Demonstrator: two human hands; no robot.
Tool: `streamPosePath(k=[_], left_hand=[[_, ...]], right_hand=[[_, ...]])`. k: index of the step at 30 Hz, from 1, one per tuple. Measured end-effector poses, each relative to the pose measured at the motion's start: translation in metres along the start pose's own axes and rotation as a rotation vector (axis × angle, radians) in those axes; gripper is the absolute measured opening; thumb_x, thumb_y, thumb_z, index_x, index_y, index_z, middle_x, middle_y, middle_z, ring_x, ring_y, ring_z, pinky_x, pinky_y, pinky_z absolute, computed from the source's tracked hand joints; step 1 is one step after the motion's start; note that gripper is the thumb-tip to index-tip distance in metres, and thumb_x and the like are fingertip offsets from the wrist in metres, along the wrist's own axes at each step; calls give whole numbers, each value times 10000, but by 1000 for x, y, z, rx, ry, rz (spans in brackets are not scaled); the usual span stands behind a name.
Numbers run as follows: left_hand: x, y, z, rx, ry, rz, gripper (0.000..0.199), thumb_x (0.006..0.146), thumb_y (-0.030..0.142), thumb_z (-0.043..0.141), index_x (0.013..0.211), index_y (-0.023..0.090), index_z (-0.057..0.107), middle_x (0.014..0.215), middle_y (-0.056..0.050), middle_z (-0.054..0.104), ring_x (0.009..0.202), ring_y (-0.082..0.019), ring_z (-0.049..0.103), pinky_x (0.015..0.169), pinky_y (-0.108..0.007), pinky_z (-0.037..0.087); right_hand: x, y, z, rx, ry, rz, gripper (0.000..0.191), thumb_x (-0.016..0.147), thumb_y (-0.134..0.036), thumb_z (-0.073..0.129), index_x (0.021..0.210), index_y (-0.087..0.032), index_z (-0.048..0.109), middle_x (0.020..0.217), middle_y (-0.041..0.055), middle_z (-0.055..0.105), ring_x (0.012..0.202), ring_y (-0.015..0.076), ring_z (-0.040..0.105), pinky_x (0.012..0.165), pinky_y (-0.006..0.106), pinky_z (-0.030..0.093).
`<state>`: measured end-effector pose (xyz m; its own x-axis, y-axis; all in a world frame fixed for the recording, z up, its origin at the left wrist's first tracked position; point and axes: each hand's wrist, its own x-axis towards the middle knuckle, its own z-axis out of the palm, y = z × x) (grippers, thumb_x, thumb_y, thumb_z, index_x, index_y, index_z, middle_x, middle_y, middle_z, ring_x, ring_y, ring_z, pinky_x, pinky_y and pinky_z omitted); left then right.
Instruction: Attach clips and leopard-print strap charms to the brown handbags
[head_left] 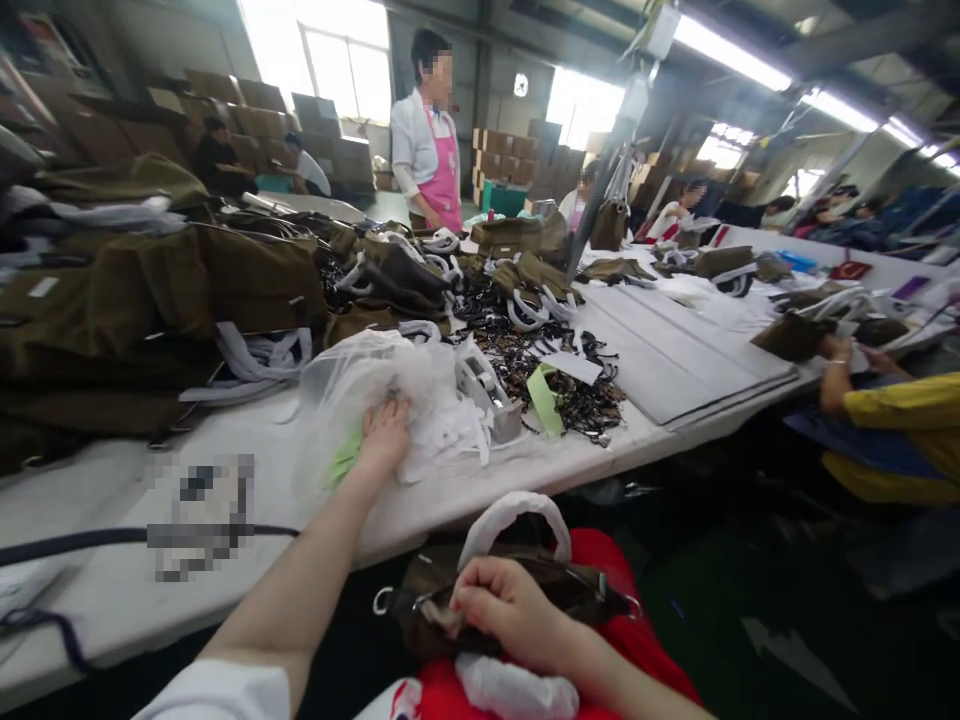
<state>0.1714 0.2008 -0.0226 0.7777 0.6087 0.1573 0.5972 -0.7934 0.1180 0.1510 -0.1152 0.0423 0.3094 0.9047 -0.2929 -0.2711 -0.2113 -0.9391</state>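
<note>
My left hand lies on a heap of thin clear plastic bags at the table's front edge, fingers stretched out and slightly apart. A dark olive handbag rests on my lap with its top open. One handle, wrapped in white, arches up behind the opening; another wrapped handle hangs in front. At the bag's mouth my right hand is closed, thumb against curled fingers, gripping the opening's edge near the pale lining. Its fingertips are partly hidden.
A grey tape dispenser stands right of the plastic, beside a pile of dark straps with metal clips. Olive bags are heaped at left. A person in a pink apron stands across the table; a yellow sleeve is at right.
</note>
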Motion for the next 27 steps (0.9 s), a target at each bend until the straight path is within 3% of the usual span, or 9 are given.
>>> streamPosePath(k=[4, 10, 14, 16, 18, 21, 23, 27], left_hand=[[-9, -5, -9, -44, 17, -23, 561, 889, 231, 451, 1438, 120, 431, 1473, -179, 485, 1367, -296, 440, 1164, -487, 287], [-59, 36, -21, -58, 162, -47, 583, 907, 358, 482, 1435, 116, 430, 1526, -172, 416, 1421, -292, 371, 1190, -436, 256], [-69, 47, -18, -51, 165, -57, 570, 888, 344, 504, 1410, 118, 464, 1506, -177, 442, 1408, -308, 395, 1180, -456, 277], [-66, 50, -21, -56, 221, -99, 573, 876, 339, 513, 1393, 95, 471, 1509, -196, 429, 1418, -319, 378, 1178, -461, 282], [-58, 59, -29, -68, 350, -143, 578, 887, 356, 492, 1389, 70, 457, 1527, -213, 390, 1445, -320, 329, 1185, -457, 271], [-39, 89, -50, -91, 505, -147, 572, 931, 389, 416, 1401, 63, 421, 1544, -214, 355, 1470, -305, 273, 1195, -451, 250], [-20, 118, -65, -105, 498, -88, 565, 941, 399, 402, 1408, 82, 415, 1548, -201, 355, 1475, -301, 260, 1197, -458, 243], [26, 181, -84, -142, 370, 96, 568, 924, 415, 446, 1412, 125, 428, 1552, -170, 361, 1470, -301, 267, 1197, -467, 242]], right_hand=[[-15, 0, -8, -79, 40, -11, 435, 805, -576, 663, 777, -147, 596, 566, -59, 445, 506, 69, 305, 485, 230, 205], [-17, 2, -23, -109, -19, -5, 453, 789, -600, 654, 760, -152, 593, 542, -61, 428, 492, 74, 297, 475, 231, 191], [-13, 5, -39, -96, -55, -20, 434, 780, -584, 657, 737, -159, 579, 511, -77, 385, 471, 69, 274, 464, 227, 185], [-11, 7, -50, -90, -58, -41, 427, 777, -574, 662, 730, -158, 579, 508, -81, 373, 472, 66, 267, 465, 224, 191], [-11, 9, -64, -75, -62, -54, 439, 770, -585, 667, 727, -157, 579, 504, -84, 366, 470, 63, 261, 467, 220, 198], [-16, 13, -87, -29, -56, -70, 473, 764, -623, 663, 729, -158, 583, 494, -86, 357, 463, 61, 261, 469, 215, 209], [-23, 14, -102, -5, -47, -87, 490, 764, -643, 658, 735, -158, 595, 493, -85, 356, 466, 63, 274, 475, 212, 222], [-38, 10, -123, 33, -44, -90, 515, 743, -670, 668, 735, -158, 606, 497, -83, 358, 462, 62, 281, 474, 211, 224]])
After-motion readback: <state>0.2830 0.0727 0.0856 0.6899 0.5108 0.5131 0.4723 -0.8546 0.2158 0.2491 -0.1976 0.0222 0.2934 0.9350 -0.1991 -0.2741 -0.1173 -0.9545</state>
